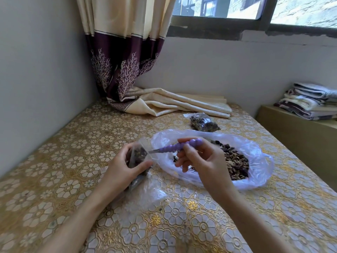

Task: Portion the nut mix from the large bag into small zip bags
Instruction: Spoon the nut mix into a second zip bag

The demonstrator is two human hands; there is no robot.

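A large clear plastic bag (pixel 259 161) lies open on the table, with dark and tan nut mix (pixel 235 163) inside. My left hand (pixel 122 168) holds a small zip bag (pixel 139 155) upright by its mouth; it is partly filled with nuts. My right hand (pixel 198 159) grips a spoon with a purple beaded handle (pixel 175 147), whose metal end reaches into the small bag's mouth. A filled small zip bag (pixel 203 122) lies farther back. Empty clear zip bags (pixel 145 194) lie under my left wrist.
The table wears a gold floral cloth (pixel 63 161) and stands in a wall corner. A cream and purple curtain (pixel 164 103) spills onto its far edge. Folded towels (pixel 310 103) sit on a low shelf at the right.
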